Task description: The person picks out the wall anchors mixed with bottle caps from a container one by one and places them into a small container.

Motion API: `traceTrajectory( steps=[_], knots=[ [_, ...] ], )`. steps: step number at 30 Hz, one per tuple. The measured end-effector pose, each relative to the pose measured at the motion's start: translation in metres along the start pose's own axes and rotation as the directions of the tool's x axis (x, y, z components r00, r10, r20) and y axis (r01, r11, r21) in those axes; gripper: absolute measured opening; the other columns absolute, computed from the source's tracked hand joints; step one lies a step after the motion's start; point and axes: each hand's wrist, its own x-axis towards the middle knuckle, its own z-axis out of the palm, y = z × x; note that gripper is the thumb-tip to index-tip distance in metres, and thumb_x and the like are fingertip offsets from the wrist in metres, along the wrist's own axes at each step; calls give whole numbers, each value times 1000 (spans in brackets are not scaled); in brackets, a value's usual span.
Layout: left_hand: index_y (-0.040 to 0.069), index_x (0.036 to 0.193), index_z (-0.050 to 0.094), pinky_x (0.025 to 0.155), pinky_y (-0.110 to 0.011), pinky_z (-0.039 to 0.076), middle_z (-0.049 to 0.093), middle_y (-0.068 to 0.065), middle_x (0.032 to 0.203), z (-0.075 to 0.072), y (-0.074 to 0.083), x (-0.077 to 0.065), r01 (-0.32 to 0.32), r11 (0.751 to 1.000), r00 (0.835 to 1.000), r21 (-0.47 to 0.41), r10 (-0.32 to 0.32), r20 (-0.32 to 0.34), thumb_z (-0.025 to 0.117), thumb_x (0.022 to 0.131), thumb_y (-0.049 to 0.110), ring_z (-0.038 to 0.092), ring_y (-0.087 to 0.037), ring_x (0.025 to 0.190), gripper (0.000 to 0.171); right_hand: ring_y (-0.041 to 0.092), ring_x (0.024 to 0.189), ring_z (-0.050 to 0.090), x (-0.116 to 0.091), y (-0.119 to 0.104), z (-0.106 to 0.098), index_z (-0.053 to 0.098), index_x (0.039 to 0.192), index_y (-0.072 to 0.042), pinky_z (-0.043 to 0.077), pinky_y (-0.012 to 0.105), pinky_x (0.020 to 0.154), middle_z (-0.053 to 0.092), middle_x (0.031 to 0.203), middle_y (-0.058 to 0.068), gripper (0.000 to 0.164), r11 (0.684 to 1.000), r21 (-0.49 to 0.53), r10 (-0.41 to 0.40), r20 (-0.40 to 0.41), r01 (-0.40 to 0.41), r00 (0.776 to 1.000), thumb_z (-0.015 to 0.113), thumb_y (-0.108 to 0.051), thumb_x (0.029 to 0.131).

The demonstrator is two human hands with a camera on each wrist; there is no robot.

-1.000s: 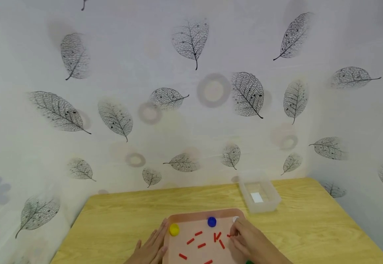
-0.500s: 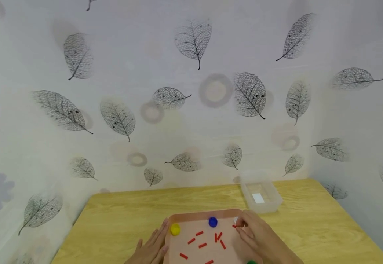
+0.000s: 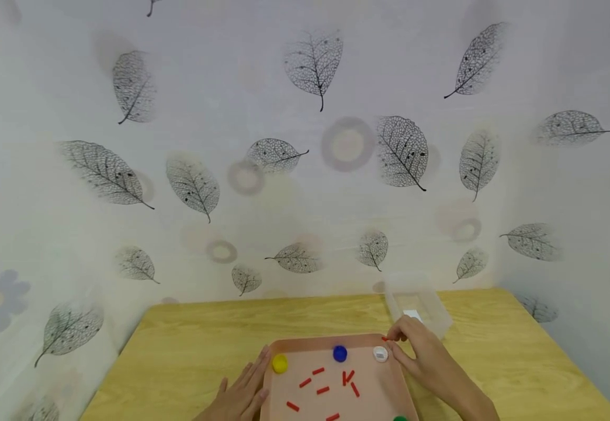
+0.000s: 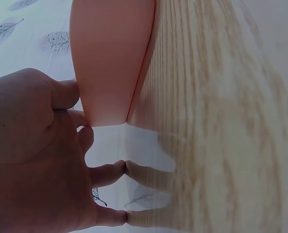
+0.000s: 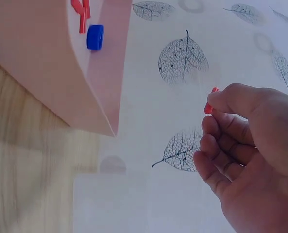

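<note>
My right hand (image 3: 427, 354) pinches a short red stick (image 5: 210, 103) between thumb and fingertips, over the far right corner of a pink tray (image 3: 310, 347). Beside the tray's left wall, my left hand (image 3: 239, 390) has its fingers extended; in the left wrist view its thumb and forefinger touch the wall. Several more red sticks (image 3: 323, 390) lie scattered on the tray floor. Round caps stand along the edges: a yellow cap (image 3: 280, 363) far left, a blue cap (image 3: 339, 354) at the back, a white cap (image 3: 381, 354) far right, and a partly cut-off green cap (image 3: 400, 418) near right.
Behind the right hand, a clear plastic box (image 3: 438, 314) with a white label inside stands on the wooden table (image 3: 205, 327). A wall (image 3: 294, 204) with a leaf pattern rises right behind the table.
My right hand has lifted the red stick from the tray's right side and carried it away from me, past the white cap, which now shows fully. The left hand has stayed in place.
</note>
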Motion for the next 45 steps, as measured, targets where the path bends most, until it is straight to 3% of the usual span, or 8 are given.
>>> traceTrajectory(
  steps=[6,14,20,33,45],
  knots=[
    [33,152,-3,86,-83,5,4,1,159,-3,-1,1,8,1000,1000,18,-8,3,19,99,57,20,-47,137,62,1,80,51,2,9,-9,56,90,-21,47,19,68,53,87,-16,34,999,-16,-35,-44,35,998,74,5,77],
    [27,153,-5,84,-84,4,-3,0,159,-4,-2,-1,-83,996,997,-33,83,9,20,103,47,17,-47,137,59,1,80,50,3,26,-15,56,89,-21,46,21,67,54,87,-14,31,999,-47,-2,-53,0,999,72,3,79],
    [31,152,-4,85,-83,2,0,2,159,-4,1,1,-40,997,999,-59,40,6,20,102,51,16,-45,138,60,4,77,51,6,41,-19,56,86,-18,46,22,66,53,84,-12,28,996,-89,-26,-70,19,997,73,3,78],
    [26,153,-4,86,-83,2,-2,0,159,-2,-2,-3,-84,996,996,-27,84,17,20,103,47,16,-46,138,60,4,75,50,15,68,-24,57,85,-16,48,25,63,52,81,-9,27,988,-151,-29,-66,19,997,73,4,77],
    [28,153,-2,85,-84,2,1,0,159,-1,-3,0,-64,997,998,-30,64,-6,18,102,50,18,-46,137,59,9,72,51,22,83,-22,58,83,-13,46,25,61,54,80,-7,24,986,-162,-46,-67,34,997,73,5,77]
  ],
)
